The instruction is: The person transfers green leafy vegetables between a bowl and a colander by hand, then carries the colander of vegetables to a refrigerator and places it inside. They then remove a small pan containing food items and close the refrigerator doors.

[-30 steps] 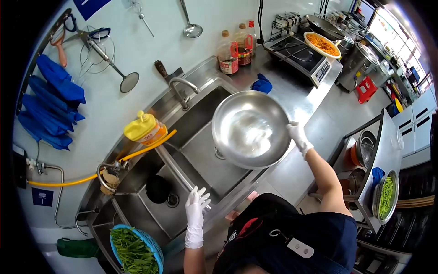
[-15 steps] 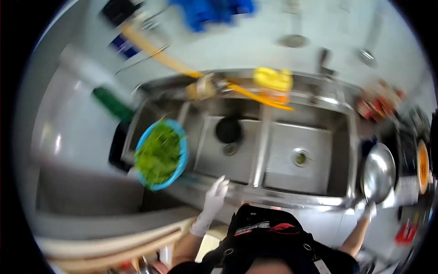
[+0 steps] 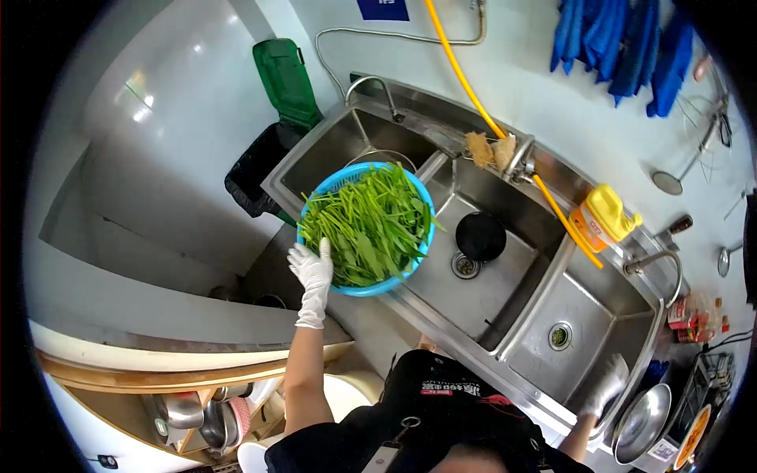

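My left hand (image 3: 313, 272), in a white glove, is open with the fingers spread at the near left rim of a blue basket (image 3: 429, 206). Leafy greens (image 3: 367, 225) with long stems fill the basket, which sits over the left sink basin and its front edge. Whether my fingers touch the rim I cannot tell. Above the right end of the sink is my right hand (image 3: 607, 386), also gloved. Its fingers are somewhat blurred but look stretched out, and nothing shows in them. A round metal pan (image 3: 643, 423) lies just to its right.
A three-basin steel sink (image 3: 461, 347) runs diagonally, with a black round object (image 3: 480, 236) in the middle basin. A yellow jug (image 3: 605, 213) and an orange hose (image 3: 465, 83) are at the back. A green-lidded bin (image 3: 284, 83) stands left; blue gloves (image 3: 623, 47) hang on the wall.
The view has turned and shifted left. My left hand has gone from the sink's front edge to the basket. My right hand has moved from beside the metal pan to above the right basin.
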